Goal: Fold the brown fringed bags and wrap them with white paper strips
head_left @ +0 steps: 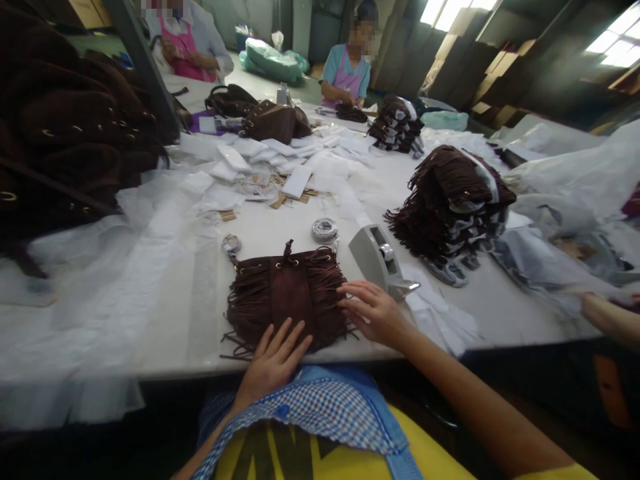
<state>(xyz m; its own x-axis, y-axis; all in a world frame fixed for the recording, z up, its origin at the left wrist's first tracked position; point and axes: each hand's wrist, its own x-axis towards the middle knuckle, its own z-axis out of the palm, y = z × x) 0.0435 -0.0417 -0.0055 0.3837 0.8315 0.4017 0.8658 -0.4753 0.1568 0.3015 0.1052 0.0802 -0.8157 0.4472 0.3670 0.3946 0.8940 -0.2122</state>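
Note:
A dark brown fringed bag [291,291] lies flat near the front edge of the table, with gold eyelets and a knotted cord along its top. My left hand [274,357] rests on its lower edge, fingers stretched out and spread. At the bag's right side is my right hand [373,312], its fingers loosely extended and touching the fringe. A wrapped strap coil [325,230] sits just behind the bag's upper right corner, and a smaller wrapped piece [231,245] is at the upper left. Close to my right hand stands a grey tape dispenser [377,257].
Stacked fringed bags [455,193] stand at the right, with another stack [397,123] behind. White packets [270,150] and tan tags [285,197] litter the middle. Brown bags [75,127] pile up at left beside clear plastic sleeves [135,267]. Two people work across the table; another person's arm [610,317] reaches in at right.

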